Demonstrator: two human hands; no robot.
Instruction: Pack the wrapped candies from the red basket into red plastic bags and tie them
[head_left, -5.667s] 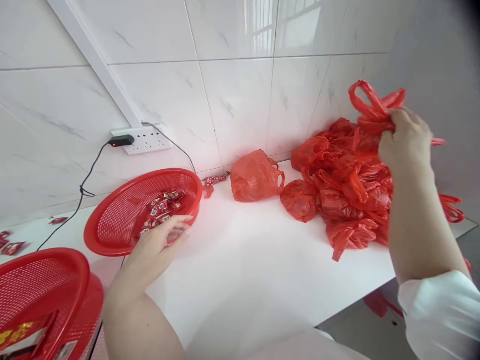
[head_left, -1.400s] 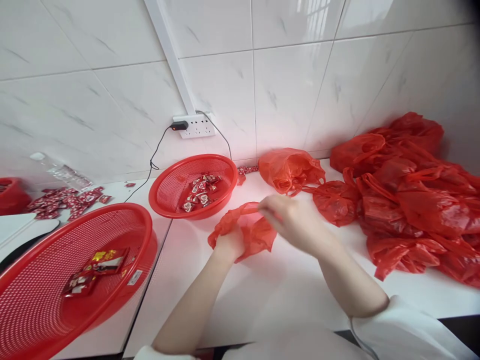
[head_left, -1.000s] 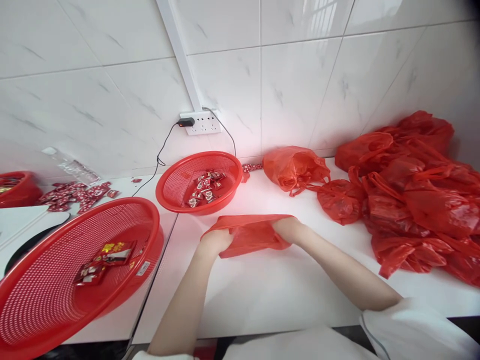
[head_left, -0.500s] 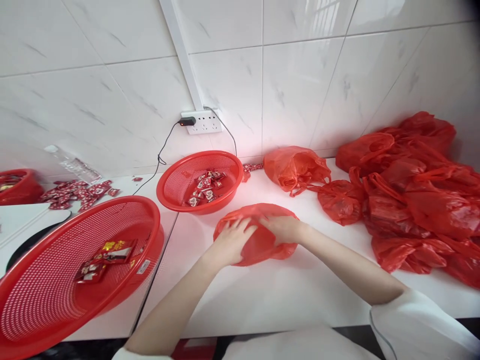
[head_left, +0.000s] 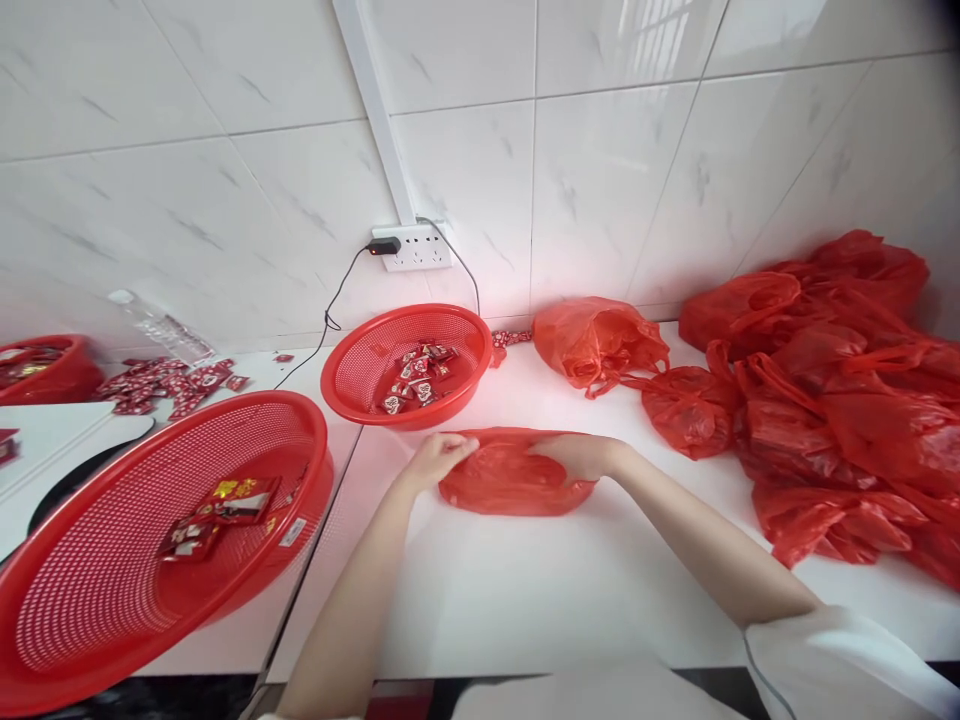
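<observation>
A red plastic bag (head_left: 517, 495) lies spread on the white table in front of me, its mouth facing up. At its left rim, my left hand (head_left: 441, 458) has thumb and fingers pinched together on the thin plastic. My right hand (head_left: 581, 456) reaches into the bag from the right, fingers stretched out against the inside of that side. Its fingertips are partly veiled by the plastic. Just beyond the bag stands a round red plastic basket (head_left: 337, 350) holding several small wrapped packets (head_left: 421, 372).
A larger red basket (head_left: 82, 570) with a few red packets (head_left: 225, 510) stands at the left. Loose packets (head_left: 161, 382) and a clear bottle (head_left: 161, 325) lie behind it. Filled red bags (head_left: 840, 400) are heaped at the right. A power strip (head_left: 416, 247) is on the tiled wall.
My left hand has come out of the bag's mouth and moved left to pinch its rim. The right hand stays in the bag, which now looks flatter and wider open.
</observation>
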